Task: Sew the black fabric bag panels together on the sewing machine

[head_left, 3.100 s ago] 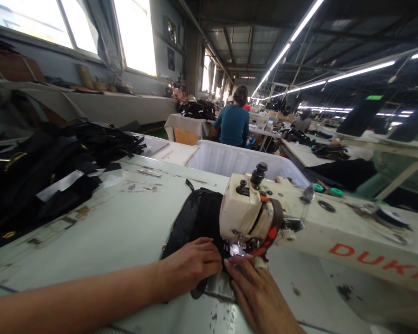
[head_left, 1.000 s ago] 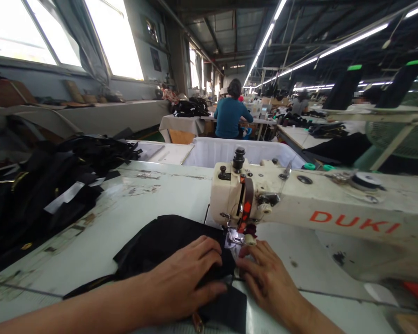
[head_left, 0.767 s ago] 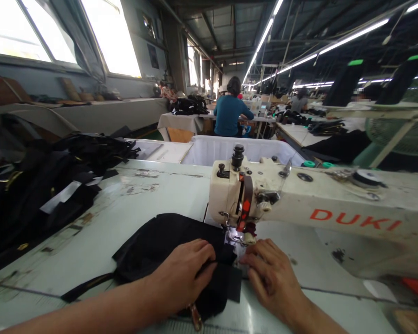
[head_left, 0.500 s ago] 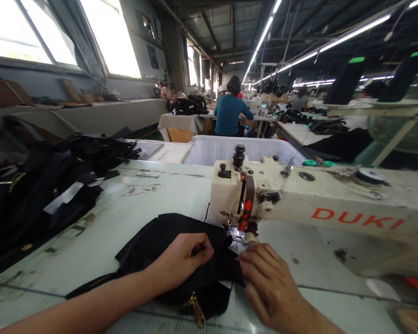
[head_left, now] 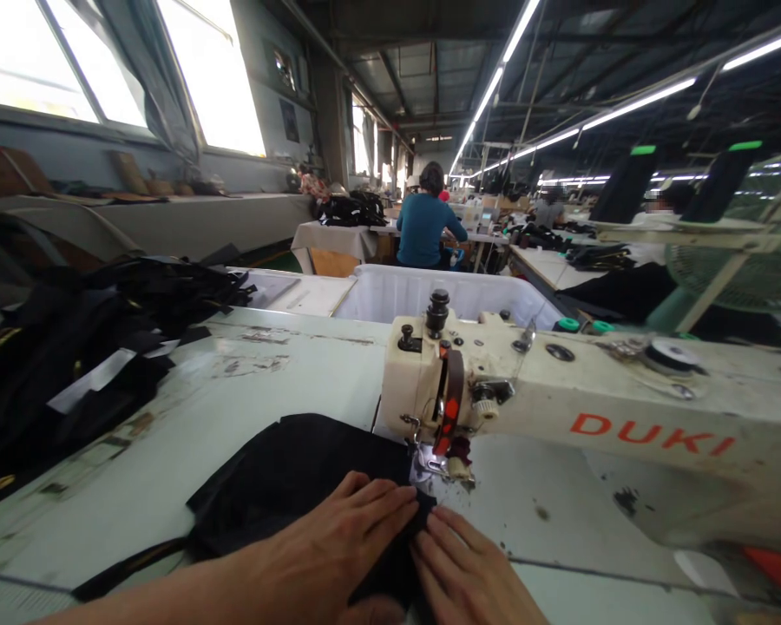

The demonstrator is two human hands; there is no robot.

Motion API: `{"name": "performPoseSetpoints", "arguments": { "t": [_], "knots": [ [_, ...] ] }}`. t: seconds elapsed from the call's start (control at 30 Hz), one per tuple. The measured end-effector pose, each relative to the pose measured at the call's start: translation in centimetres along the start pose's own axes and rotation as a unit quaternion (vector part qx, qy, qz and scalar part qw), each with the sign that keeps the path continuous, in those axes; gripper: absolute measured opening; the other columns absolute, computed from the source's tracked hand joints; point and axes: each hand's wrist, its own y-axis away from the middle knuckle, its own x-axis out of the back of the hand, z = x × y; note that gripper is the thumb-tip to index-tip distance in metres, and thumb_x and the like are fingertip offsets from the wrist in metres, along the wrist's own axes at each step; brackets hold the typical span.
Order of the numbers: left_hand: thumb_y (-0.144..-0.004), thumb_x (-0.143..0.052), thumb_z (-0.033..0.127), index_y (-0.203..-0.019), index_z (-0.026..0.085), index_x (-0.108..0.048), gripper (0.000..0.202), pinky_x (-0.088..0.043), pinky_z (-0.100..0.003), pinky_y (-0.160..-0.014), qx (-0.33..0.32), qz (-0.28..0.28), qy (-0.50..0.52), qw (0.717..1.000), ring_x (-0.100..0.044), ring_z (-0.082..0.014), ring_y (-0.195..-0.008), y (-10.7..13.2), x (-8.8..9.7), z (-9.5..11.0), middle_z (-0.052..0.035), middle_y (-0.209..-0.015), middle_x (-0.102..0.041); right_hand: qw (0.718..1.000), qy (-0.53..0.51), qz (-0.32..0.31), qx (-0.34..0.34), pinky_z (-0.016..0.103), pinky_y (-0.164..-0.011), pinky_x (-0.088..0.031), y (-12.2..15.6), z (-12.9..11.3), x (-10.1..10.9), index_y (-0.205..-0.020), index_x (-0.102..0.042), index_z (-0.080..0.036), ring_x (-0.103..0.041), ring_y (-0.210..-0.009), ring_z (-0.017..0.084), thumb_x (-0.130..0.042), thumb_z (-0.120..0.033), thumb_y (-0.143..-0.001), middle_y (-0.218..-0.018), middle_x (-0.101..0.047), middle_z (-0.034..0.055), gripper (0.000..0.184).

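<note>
A piece of black fabric [head_left: 286,473] lies on the pale sewing table [head_left: 247,391] in front of a cream sewing machine [head_left: 560,404] marked DUKI. My left hand [head_left: 344,542] lies flat on the fabric with its fingers stretched toward the lit needle area [head_left: 429,464]. Beside it my right hand [head_left: 462,569] also rests flat on the fabric's near edge, fingers pointing at the presser foot. Neither hand grips anything.
A heap of black cut pieces with white tags [head_left: 71,347] covers the table's left side. A white plastic bin [head_left: 449,295] stands behind the machine. A person in a teal top [head_left: 423,226] sits with their back to me at a far table. A green fan [head_left: 735,269] stands at right.
Since half a second ago my left hand has opened from a pinch and lies flat. Both hands and the fabric have shifted; the brass zipper pull at the near edge is out of view.
</note>
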Motion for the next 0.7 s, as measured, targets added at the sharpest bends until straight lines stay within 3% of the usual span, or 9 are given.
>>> {"name": "performPoseSetpoints", "arguments": {
  "t": [0.13,0.27,0.43,0.53,0.7],
  "knots": [
    [-0.091,-0.059,0.024,-0.145,0.013,-0.037,0.06,-0.04,-0.053,-0.104,-0.015,0.035,-0.053,0.998,-0.047,-0.0338,-0.13,-0.2,-0.7,0.1,-0.0158,-0.146,-0.042,0.994,0.066,0.08,-0.035,0.028,-0.099,-0.047,1.9,-1.3,-2.9,-0.105,-0.068,-0.015,-0.069,-0.091,0.019,-0.045,-0.01,-0.089,-0.086,-0.075,0.0058,0.028],
    [-0.09,-0.048,0.013,-0.139,0.017,-0.046,0.05,-0.042,-0.047,-0.101,-0.033,0.067,-0.097,0.992,-0.052,-0.0293,-0.126,-0.3,-0.9,0.1,-0.0116,-0.144,-0.047,0.993,0.091,0.07,-0.037,0.025,-0.098,-0.047,3.3,-1.6,-3.8,-0.105,-0.069,-0.013,-0.068,-0.094,0.018,-0.047,-0.013,-0.089,-0.091,-0.075,0.0072,0.027],
    [-0.084,-0.046,0.008,-0.131,0.02,-0.055,0.05,-0.044,-0.048,-0.097,-0.048,0.087,-0.102,0.99,-0.056,-0.0293,-0.119,-0.4,-0.9,-0.4,-0.0088,-0.142,-0.051,0.994,0.068,0.034,-0.079,0.023,-0.092,-0.052,4.7,-1.3,-3.6,-0.117,-0.065,-0.015,-0.066,-0.099,0.018,-0.048,-0.017,-0.087,-0.106,-0.073,0.0051,0.035],
    [-0.084,-0.046,0.007,-0.136,0.02,-0.05,0.054,-0.043,-0.049,-0.098,-0.047,0.084,-0.095,0.991,-0.053,-0.0292,-0.122,-0.5,-1.3,-0.7,-0.008,-0.143,-0.049,0.994,0.052,0.02,-0.096,0.025,-0.086,-0.055,4.7,-1.4,-3.4,-0.12,-0.063,-0.02,-0.066,-0.096,0.017,-0.047,-0.015,-0.085,-0.108,-0.072,0.0017,0.039],
    [-0.088,-0.053,0.015,-0.141,0.022,-0.045,0.054,-0.042,-0.054,-0.099,-0.02,0.072,-0.058,0.996,-0.051,-0.0306,-0.124,-0.6,-0.7,-0.3,-0.0058,-0.143,-0.05,0.993,0.005,-0.022,-0.114,0.022,-0.074,-0.056,1.3,-0.8,0.2,-0.102,-0.066,-0.02,-0.067,-0.087,0.016,-0.048,-0.007,-0.08,-0.1,-0.073,0.0028,0.031]
  ]
}}
